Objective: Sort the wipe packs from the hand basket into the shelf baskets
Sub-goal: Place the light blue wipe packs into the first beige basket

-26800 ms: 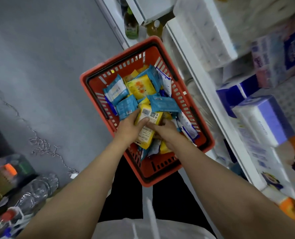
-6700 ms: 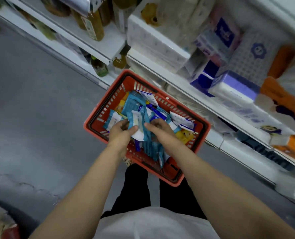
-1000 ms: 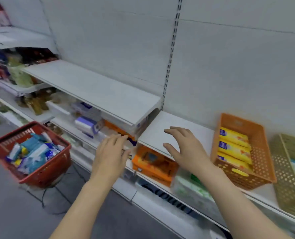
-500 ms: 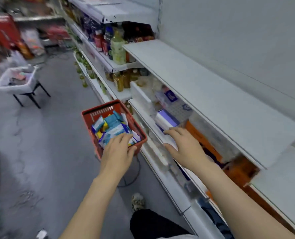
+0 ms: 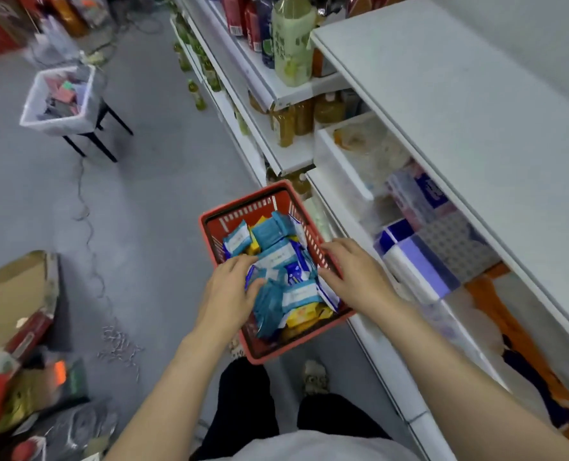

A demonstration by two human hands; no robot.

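Hands, both back over the hand basket [image 5: 209, 224] after hovering empty at the shelf a second ago. Left hand [image 5: 226, 294] reaches among the wipe packs [image 5: 273, 261]; whether it grips one is unclear. Right hand [image 5: 353, 274] spread, empty, at the rim. Next batch pending. Beyond: shelf [image 5: 459, 104], shelf baskets out of frame.
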